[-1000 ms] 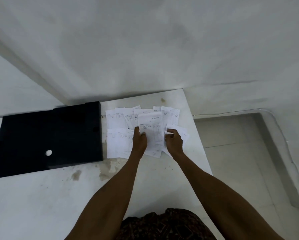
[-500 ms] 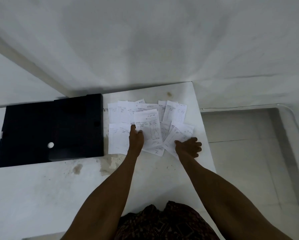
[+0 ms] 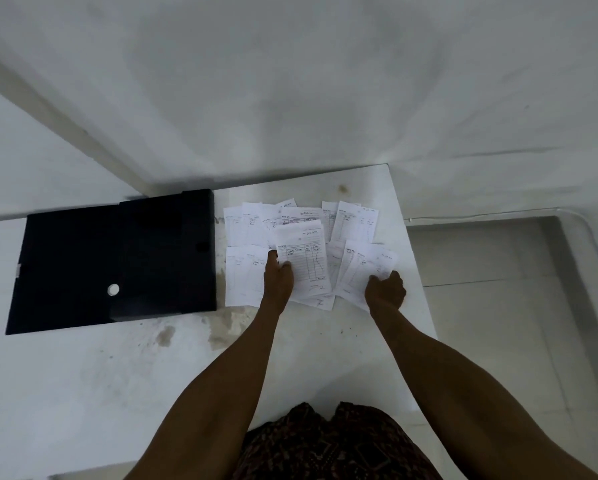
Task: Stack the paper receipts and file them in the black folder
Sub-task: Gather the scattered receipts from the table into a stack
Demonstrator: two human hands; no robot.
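Several white paper receipts [image 3: 249, 221] lie fanned over the right part of the white table [image 3: 83, 375]. My left hand [image 3: 278, 282] pinches the near left edge of a small stack of receipts [image 3: 304, 258] in the middle of the spread. My right hand [image 3: 386, 291] grips the near corner of another receipt [image 3: 363, 268] at the right of the spread. The closed black folder [image 3: 117, 258] lies flat to the left of the receipts, with a white round button [image 3: 113, 289] on its cover.
The table's right edge [image 3: 417, 271] runs close beside my right hand, with tiled floor [image 3: 498, 289] below it. A white wall [image 3: 290, 81] stands behind the table. Brown stains [image 3: 164, 336] mark the tabletop near the folder's front edge.
My right hand moved right off the middle stack and now takes hold of the receipt at the right. My left hand kept its hold on the middle stack.
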